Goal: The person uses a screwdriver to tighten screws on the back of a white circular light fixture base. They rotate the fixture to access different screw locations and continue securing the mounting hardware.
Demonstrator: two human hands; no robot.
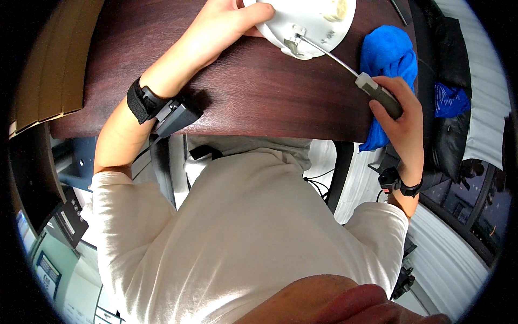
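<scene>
A white, rounded plastic housing point(279, 27) lies at the far edge of the picture, cut off by it. My left hand point(229, 22) grips its left rim, thumb on top and fingers partly hidden. In my right hand point(402, 116) is a screwdriver point(334, 57) with a grey and dark handle, fingers wrapped round the grip. Its metal shaft slants up and left, and the tip meets a small fitting near the housing's near edge. A yellowish patch and small dark marks show on the housing's surface.
The dark reddish-brown table point(243, 102) spans the space before me. A blue cloth point(389, 51) hangs over its right edge, close to the screwdriver. Cardboard point(54, 59) stands at the left. Black cushioned seating point(452, 59) and a blue packet point(451, 100) are to the right.
</scene>
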